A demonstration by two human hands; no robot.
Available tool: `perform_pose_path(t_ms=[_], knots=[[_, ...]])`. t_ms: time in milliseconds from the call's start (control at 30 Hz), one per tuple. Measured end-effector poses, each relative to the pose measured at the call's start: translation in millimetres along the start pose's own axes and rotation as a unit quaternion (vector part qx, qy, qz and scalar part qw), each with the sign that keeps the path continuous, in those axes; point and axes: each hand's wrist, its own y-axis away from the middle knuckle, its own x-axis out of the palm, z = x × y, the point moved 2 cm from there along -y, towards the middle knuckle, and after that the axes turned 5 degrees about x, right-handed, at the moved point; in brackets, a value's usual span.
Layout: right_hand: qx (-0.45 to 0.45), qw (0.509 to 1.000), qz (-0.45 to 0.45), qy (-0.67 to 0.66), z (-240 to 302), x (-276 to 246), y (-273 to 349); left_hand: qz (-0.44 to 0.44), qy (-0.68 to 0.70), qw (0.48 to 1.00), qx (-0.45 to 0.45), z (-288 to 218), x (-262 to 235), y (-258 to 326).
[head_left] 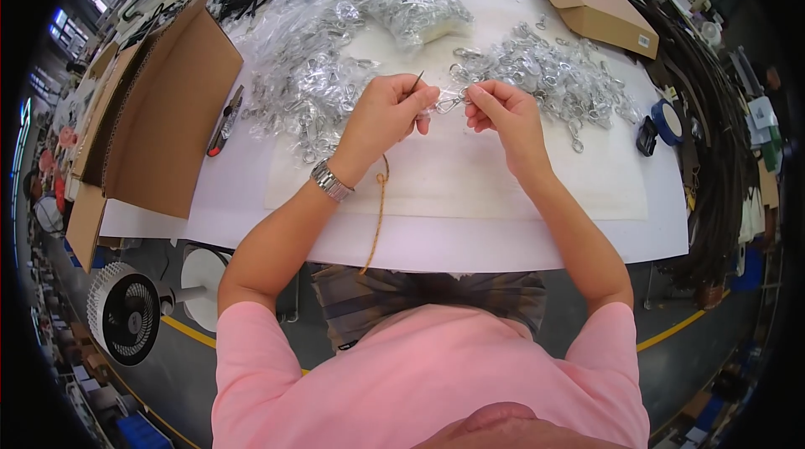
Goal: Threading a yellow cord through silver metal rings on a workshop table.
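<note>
My left hand (pixel 387 114) is closed around a slim, dark, pointed metal tool (pixel 417 80), whose tip sticks up past the fingers. An orange-brown cord (pixel 381 206) hangs below that hand toward the table's front edge. Just right of its fingertips is a small wire-like metal clasp (pixel 450 103). My right hand (pixel 506 114) pinches the clasp's right end between thumb and fingers. Whether the left fingertips also grip it, I cannot tell. Behind my hands, metal clasps in clear wrapping form a left pile (pixel 314 84) and a right pile (pixel 545 67).
A tall open cardboard box (pixel 172 114) stands at the left, beside a red-and-black cutter (pixel 225 124). Filled clear bags (pixel 415 13) lie at the back. Another carton (pixel 591 9) is at the back right, near a blue tape roll (pixel 667 122). A fan (pixel 126 315) stands lower left.
</note>
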Motion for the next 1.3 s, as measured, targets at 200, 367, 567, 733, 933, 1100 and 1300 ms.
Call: perform_pose_path(t_ms=[200, 367, 567, 733, 933, 1100, 1300], knots=[[-0.052, 0.995, -0.012, 0.088, 10, 2, 3, 0.097, 0.213, 0.965, -0.117, 3, 4, 0], [-0.102, 0.979, -0.039, 0.175, 15, 9, 7, 0.116, 0.199, 0.969, -0.094, 13, 1, 0], [-0.12, 0.985, -0.068, 0.106, 18, -3, 8, 0.126, 0.192, 0.97, -0.074, 10, 10, 1], [0.004, 1.0, -0.015, -0.015, 7, 7, 3, 0.075, 0.164, 0.983, -0.029, 8, 10, 5], [0.057, 0.997, 0.021, -0.05, -5, 3, 3, 0.052, 0.042, 0.998, -0.009, -6, 8, 7], [0.086, 0.98, 0.061, -0.17, -3, 5, 4, 0.052, 0.023, 0.998, -0.015, 1, 10, 6], [0.085, 0.978, 0.028, -0.189, -2, 5, 6, 0.008, 0.182, 0.983, -0.011, 5, 5, 4]])
